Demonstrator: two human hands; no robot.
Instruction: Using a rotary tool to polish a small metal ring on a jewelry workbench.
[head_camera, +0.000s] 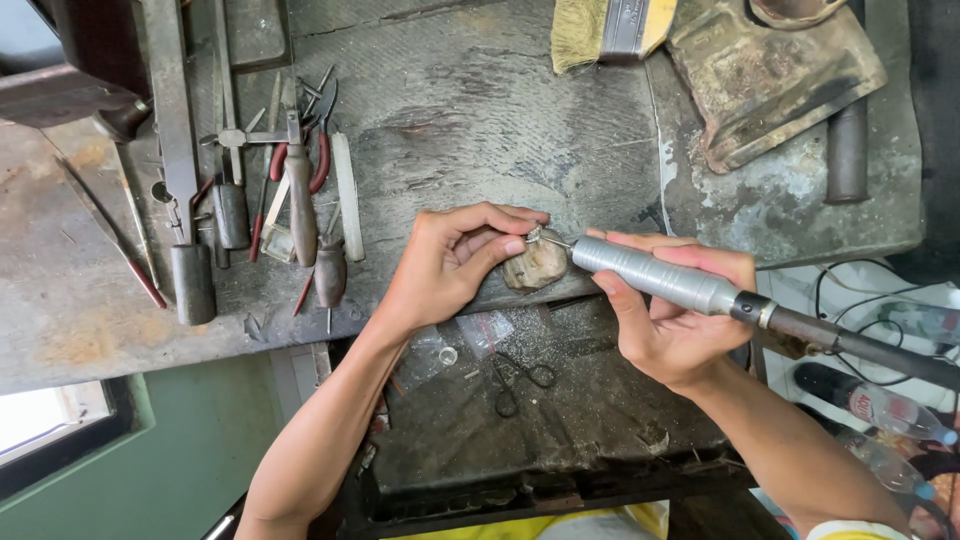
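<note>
My left hand (455, 262) pinches a small silver ring (534, 234) between thumb and forefinger, resting it on a worn wooden bench peg (536, 266) at the bench's front edge. My right hand (668, 315) grips a grey metal rotary handpiece (655, 275) like a pen. Its thin bit touches the ring from the right. A black flexible shaft (860, 345) runs off from the handpiece to the right.
Pliers, files and gravers (290, 200) lie in a heap at the left of the dark bench (470, 120). A brush (610, 25) and a rusty metal block (770, 75) sit at the back. Below the peg hangs a tray (560, 420) with small scissors and plastic bags. Bottles (880, 405) lie at the right.
</note>
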